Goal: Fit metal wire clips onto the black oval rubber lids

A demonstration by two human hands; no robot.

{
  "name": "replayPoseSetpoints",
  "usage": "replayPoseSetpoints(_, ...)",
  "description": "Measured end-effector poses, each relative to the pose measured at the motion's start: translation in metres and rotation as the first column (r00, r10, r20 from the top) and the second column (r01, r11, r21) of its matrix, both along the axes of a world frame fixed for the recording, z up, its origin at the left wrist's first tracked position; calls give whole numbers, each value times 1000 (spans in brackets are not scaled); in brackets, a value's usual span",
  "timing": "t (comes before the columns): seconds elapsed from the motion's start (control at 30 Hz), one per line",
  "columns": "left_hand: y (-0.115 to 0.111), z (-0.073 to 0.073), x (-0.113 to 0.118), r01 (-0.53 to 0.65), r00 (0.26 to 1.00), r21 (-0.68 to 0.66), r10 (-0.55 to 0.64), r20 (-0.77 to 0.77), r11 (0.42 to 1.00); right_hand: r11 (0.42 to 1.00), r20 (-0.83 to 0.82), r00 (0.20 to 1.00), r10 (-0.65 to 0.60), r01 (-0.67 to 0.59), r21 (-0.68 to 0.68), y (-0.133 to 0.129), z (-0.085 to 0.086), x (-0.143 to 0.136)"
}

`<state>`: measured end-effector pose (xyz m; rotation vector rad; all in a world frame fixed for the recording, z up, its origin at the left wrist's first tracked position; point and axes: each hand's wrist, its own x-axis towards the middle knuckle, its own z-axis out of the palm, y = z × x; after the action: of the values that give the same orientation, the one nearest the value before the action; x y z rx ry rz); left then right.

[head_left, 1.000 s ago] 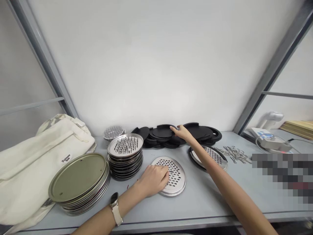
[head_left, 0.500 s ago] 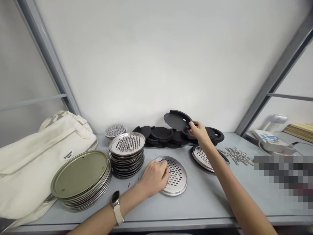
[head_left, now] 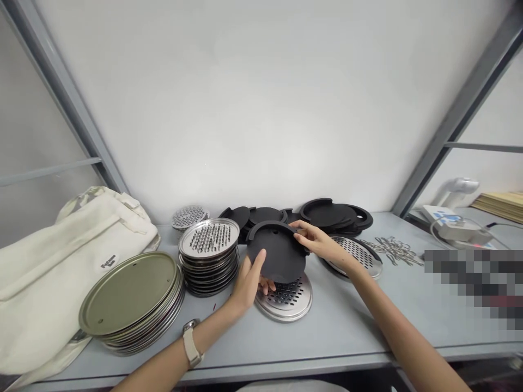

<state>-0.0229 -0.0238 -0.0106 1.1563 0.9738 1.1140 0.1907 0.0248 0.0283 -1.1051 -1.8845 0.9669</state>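
A black round disc with a raised partial rim (head_left: 280,258) is held tilted over a silver grater plate (head_left: 292,305) lying on the table. My right hand (head_left: 314,239) grips the disc's upper right edge. My left hand (head_left: 249,280) has its thumb on the disc's lower left face and fingers curled behind it, just above the grater plate. To the right lies another silver grater plate (head_left: 355,255) in a black rim. Behind, more black discs (head_left: 327,213) lie overlapping along the wall. A stack of grater plates (head_left: 210,239) stands left of my hands.
At the left, a stack of round olive-green plates (head_left: 131,294) stands by a cream cloth bag (head_left: 69,256). A perforated metal stack (head_left: 188,216) sits near the wall. Metal clips (head_left: 394,250) lie in a pile at right, near a white device (head_left: 453,223).
My right hand has brought the black disc leftward and down, over the grater plate. My left hand has lifted off that plate and taken the disc's left side.
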Motion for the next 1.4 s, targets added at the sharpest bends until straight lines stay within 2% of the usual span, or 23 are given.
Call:
replayPoseSetpoints(0.1, 2, 0, 2, 57, 998, -45, -57, -3, 997, 997, 43, 998, -53, 51, 58, 2, -4, 0)
replayPoseSetpoints(0.27, -2, 1, 5, 245, 964, -78, -252, -88, 966, 973, 139, 979, -149, 120, 197, 8, -13, 2)
replayPoseSetpoints(0.33, -3, 0, 4, 232, 968, -61, -236, -89, 971, 960, 153, 974, -165, 123, 253, 11, -15, 3)
replayPoseSetpoints(0.43, -2, -1, 3, 146, 987, -13, -147, -66, 989, 939, 162, 969, -187, 128, 320, 12, -16, 3)
replayPoseSetpoints(0.57, 1, -4, 0, 75, 996, -35, -76, -50, 997, 948, 173, 970, -170, 112, 299, 6, -10, -2)
replayPoseSetpoints(0.7, 1, -7, 0, 57, 998, -31, -58, -34, 998, 958, 121, 982, -142, 105, 268, 1, -5, -9)
replayPoseSetpoints(0.8, 1, -8, 0, 66, 998, -42, -64, 27, 997, 970, 38, 981, -191, 183, 161, 2, -6, -7)
replayPoseSetpoints(0.9, 2, -8, -1, 62, 993, -76, -54, 103, 995, 961, 31, 969, -243, 245, -124, 4, -11, -1)
replayPoseSetpoints(1.0, 3, -7, -2, 43, 991, -87, -32, 129, 995, 893, 71, 969, -237, 246, -378, 2, -14, 1)
replayPoseSetpoints(1.1, 4, -7, -3, 14, 994, -92, -4, 111, 996, 823, 46, 979, -201, 194, -534, -4, -13, 0)
replayPoseSetpoints(1.23, 4, -9, -3, 2, 994, -99, 10, 113, 995, 771, -84, 986, -146, 60, -634, -7, -10, 1)
replayPoseSetpoints(1.4, 4, -10, -4, -33, 997, -109, 42, 72, 993, 771, -246, 960, -134, -55, -634, -5, -9, 6)
